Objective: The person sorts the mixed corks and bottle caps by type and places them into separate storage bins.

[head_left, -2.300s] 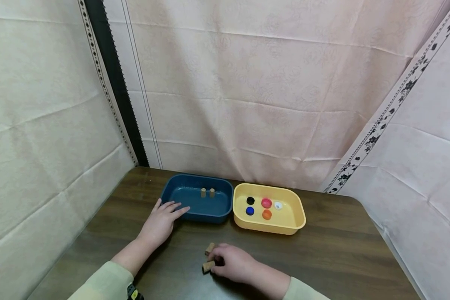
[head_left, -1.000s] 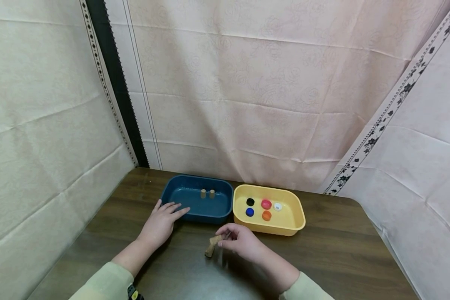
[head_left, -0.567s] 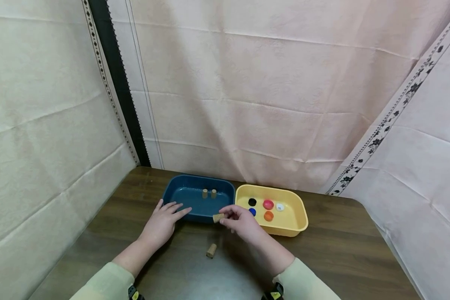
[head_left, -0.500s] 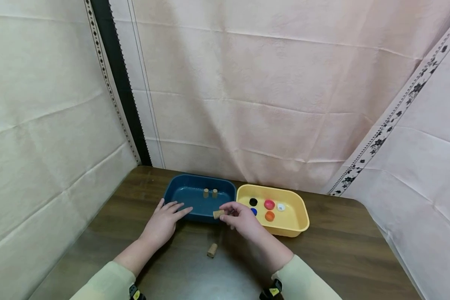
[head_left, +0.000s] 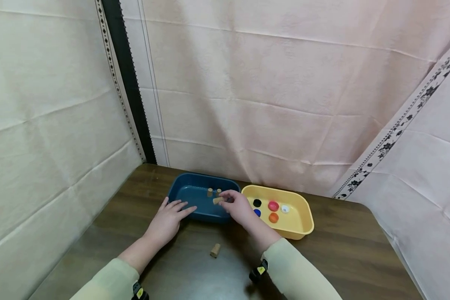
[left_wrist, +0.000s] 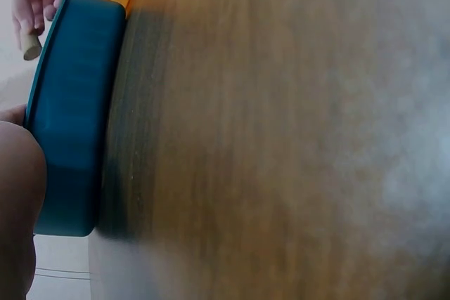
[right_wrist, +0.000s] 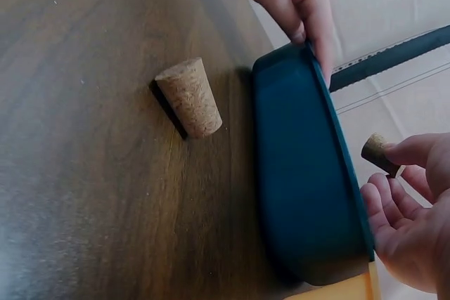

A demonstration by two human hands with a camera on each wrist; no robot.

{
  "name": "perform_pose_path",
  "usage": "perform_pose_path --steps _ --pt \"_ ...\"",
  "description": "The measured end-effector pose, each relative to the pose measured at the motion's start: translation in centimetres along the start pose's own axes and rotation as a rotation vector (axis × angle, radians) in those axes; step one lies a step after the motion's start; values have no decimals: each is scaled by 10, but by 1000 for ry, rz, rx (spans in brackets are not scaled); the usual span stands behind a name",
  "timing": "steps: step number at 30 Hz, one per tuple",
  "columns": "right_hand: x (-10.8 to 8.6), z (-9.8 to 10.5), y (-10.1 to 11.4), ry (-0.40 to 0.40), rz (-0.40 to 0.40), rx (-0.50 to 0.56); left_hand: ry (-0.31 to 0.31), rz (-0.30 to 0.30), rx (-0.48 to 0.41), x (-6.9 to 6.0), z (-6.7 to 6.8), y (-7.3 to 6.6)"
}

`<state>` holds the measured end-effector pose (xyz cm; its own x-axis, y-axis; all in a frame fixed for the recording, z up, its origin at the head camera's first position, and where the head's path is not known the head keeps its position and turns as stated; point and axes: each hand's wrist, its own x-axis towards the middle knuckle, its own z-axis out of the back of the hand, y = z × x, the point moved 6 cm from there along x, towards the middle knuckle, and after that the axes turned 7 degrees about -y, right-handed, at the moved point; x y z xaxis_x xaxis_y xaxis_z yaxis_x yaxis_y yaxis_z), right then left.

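Over the blue tray [head_left: 183, 175], my right hand [head_left: 238, 205] pinches a cork stopper [head_left: 218, 200] between thumb and fingers; the right wrist view shows this held cork [right_wrist: 378, 152] above the rim. Inside the tray stand two more corks, one cork [head_left: 210, 192] in plain sight and the other cork [head_left: 219, 191] partly covered by the right hand's fingers. My left hand [head_left: 168, 218] rests on the tray's near left rim, its fingers spread and fairly straight. Another cork [head_left: 215, 250] lies on its side on the table, large in the right wrist view.
Right of the blue tray, nearly against it, stands a yellow tray [head_left: 300, 233] with several round coloured pieces, including a pink one [head_left: 273, 206] and an orange one [head_left: 273, 218]. Both trays sit on a dark wooden table [head_left: 180, 266] near the back cloth [head_left: 277, 104].
From beside the two corks on the table, my right hand has picked one up and carried it forward over the blue tray. My left hand has stayed on the rim. The view has shifted slightly.
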<state>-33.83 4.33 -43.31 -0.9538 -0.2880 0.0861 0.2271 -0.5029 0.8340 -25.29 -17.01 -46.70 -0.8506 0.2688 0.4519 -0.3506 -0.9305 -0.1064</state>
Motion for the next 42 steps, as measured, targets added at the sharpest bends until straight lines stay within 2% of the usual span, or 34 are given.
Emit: perform_pose_path --steps 5,14,20,29,42 --pt "10 -3 -1 -9 -12 -54 19 5 -10 2 -2 -1" --pt "27 -13 -3 -12 91 -446 34 6 -20 5 -4 -4" --pt "36 -20 -4 29 114 -603 24 7 -15 4 -6 -4" --pt "46 -27 -9 40 105 -710 20 7 -14 4 -7 -6" --pt "45 -34 -3 83 134 -762 15 7 -6 2 -3 -2"
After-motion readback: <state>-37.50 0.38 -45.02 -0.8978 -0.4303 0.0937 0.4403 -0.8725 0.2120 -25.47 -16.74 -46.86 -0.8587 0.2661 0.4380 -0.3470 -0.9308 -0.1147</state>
